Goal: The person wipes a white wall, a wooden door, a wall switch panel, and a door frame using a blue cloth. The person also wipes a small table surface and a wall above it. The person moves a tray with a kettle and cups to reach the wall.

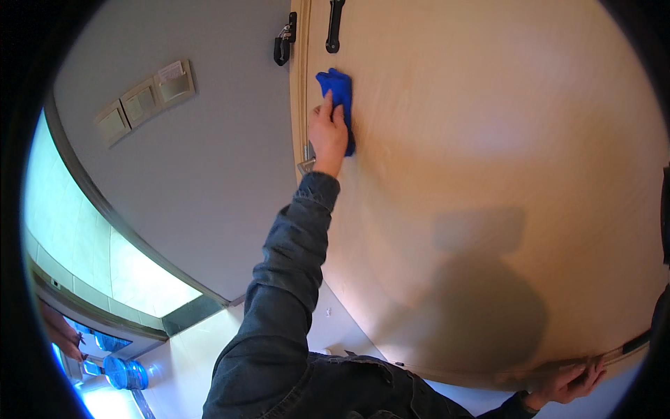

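My left hand point(326, 136) is raised on a light wooden door point(433, 126) and presses a folded blue cloth point(338, 84) flat against it near the door's left edge. Its fingers lie over the cloth, which sticks out above and to the right of them. Just over the cloth is a black door handle point(335, 28). A metal latch piece point(306, 166) shows at the door frame beside my left wrist. Low at the right, my right hand point(574, 383) is by the door's lower rim. Its fingers are loosely bent and apart, with nothing seen in them.
Left of the door frame is a grey wall with a row of switches point(139, 102). A black lock with hanging keys point(282, 49) is at the frame. A lit tiled opening point(105, 237) curves along the left. A blue water bottle point(125, 373) stands at lower left.
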`<state>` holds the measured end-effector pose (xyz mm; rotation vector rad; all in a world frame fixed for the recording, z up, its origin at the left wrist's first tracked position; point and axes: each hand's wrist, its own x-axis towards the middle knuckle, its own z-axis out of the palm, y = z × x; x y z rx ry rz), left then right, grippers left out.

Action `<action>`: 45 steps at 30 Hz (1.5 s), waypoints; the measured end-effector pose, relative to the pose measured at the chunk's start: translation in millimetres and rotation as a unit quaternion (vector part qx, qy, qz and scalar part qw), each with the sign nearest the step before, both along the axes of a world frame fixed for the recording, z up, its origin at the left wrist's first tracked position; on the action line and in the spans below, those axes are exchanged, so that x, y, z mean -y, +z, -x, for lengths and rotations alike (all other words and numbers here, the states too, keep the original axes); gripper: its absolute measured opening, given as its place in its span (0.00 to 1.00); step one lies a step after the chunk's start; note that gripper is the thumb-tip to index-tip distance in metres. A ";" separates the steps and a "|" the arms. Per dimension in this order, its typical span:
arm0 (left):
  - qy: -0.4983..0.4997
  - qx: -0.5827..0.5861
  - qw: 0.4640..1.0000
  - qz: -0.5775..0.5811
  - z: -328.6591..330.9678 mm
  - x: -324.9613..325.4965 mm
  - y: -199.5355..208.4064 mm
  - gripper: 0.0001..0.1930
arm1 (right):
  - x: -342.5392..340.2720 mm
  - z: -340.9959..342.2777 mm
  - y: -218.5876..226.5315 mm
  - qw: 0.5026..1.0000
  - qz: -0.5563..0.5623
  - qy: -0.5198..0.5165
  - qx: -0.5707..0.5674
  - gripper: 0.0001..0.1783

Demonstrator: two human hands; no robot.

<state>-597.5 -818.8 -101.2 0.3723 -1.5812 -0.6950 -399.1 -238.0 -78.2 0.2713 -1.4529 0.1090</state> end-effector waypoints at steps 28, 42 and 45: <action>-0.264 -0.039 0.961 0.076 -136.9 -335.7 -23.1 0.25 | -14.9 -11.2 -23.6 0.970 0.007 0.244 0.017 0.06; -0.415 0.130 0.879 0.192 -221.3 -450.7 -162.6 0.22 | -31.4 -19.4 -27.1 0.941 -0.106 0.300 0.116 0.06; -0.446 0.154 0.881 -0.027 -237.6 -467.0 -237.2 0.28 | -31.8 -18.6 -31.7 0.930 -0.097 0.323 0.146 0.07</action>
